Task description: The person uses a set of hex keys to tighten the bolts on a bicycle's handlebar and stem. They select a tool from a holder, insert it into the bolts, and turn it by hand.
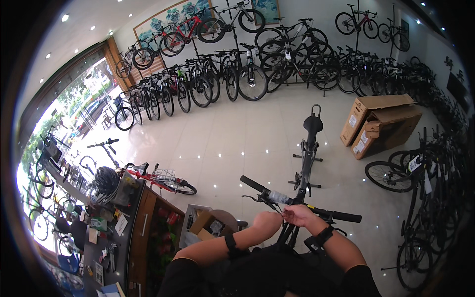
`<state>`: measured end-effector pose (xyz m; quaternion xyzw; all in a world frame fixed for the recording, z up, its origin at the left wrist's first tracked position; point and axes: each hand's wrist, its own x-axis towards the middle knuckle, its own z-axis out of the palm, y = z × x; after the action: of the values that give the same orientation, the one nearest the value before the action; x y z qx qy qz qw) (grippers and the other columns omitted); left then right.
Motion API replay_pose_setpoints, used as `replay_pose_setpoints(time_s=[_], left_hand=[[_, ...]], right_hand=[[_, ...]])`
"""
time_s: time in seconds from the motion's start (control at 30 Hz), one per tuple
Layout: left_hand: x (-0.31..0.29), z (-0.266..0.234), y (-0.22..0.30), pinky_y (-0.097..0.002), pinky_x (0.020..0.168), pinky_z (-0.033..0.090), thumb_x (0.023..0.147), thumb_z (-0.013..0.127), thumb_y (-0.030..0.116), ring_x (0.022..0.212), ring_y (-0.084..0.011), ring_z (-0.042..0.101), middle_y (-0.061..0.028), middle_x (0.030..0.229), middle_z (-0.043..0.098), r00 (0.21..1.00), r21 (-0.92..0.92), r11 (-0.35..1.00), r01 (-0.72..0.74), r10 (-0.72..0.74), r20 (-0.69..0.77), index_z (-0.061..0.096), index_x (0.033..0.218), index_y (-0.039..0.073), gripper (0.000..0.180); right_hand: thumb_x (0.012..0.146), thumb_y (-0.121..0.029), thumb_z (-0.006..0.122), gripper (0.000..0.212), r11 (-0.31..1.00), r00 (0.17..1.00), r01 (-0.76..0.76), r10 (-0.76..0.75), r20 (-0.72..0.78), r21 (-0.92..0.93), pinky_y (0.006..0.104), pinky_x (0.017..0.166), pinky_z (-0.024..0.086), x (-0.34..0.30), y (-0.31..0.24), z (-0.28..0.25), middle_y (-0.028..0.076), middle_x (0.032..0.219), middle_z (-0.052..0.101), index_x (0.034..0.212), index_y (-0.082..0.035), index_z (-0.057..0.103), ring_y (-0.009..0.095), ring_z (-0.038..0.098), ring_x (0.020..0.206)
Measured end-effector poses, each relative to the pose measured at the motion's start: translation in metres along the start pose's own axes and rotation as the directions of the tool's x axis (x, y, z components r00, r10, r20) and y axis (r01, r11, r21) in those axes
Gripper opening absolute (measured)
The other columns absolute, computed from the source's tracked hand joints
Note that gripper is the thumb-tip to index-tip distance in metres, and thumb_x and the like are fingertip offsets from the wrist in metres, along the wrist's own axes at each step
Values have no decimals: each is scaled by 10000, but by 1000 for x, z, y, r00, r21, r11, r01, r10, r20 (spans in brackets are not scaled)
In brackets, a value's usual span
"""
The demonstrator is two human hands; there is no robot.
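Observation:
A dark bicycle (308, 163) stands in front of me, its handlebar near me and its black saddle (312, 123) farther off. Clear plastic wrap (278, 197) covers part of the bar beside the left grip (252, 183). Just on my side of the bar's middle, my left hand (268, 222) is closed, with its fingertips mostly hidden. Close beside it, my right hand (297, 216) has its fingers curled in a pinch near thin dark cables. Whatever lies between the fingers is too small to make out. The right grip (347, 217) sticks out past my right forearm.
To the left is a dark-topped counter (132, 218) with tools and a helmet (106, 179). An open cardboard box (203, 223) sits beside it. Large brown cartons (383, 123) stand at the right, near a row of bicycles (420, 198). A red bicycle (170, 180) is behind the counter.

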<state>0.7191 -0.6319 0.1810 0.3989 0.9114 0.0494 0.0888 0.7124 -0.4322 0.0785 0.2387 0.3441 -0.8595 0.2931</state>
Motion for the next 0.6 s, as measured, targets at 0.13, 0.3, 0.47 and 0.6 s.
replay_pose_setpoints(time_s=[0.13,0.3,0.47,0.6], left_hand=[[4,-19,-5,-388,733,553,988,463,476,831,-255,690,-125,865,688,887,-622,696,360,-48,459,639,932,-3,514],[-4,15,-26,-343,821,525,994,477,445,970,-224,645,-111,1065,654,799,-729,-328,601,265,540,573,1063,10,451],[-1,25,-21,-356,769,540,965,538,284,907,-249,671,-137,1050,662,954,-667,726,167,52,295,589,999,18,273],[1,13,-14,-379,690,542,936,551,244,853,-272,687,-166,976,684,984,159,971,-178,178,12,597,1012,-16,275]], right_hand=[[972,-138,540,162,998,999,50,-50,17,-30,348,763,557,0,1,-3,102,855,655,918,-7,618,223,659,797],[977,-146,532,182,996,997,80,-81,-17,-26,344,761,550,-2,3,8,102,848,660,920,0,624,228,661,794],[960,-144,551,176,999,998,44,-45,-49,-17,342,743,548,0,5,9,94,844,637,908,6,629,213,633,781],[963,-161,527,198,998,998,58,-58,-29,2,331,714,536,-1,3,0,91,826,655,898,-7,633,211,632,748]])
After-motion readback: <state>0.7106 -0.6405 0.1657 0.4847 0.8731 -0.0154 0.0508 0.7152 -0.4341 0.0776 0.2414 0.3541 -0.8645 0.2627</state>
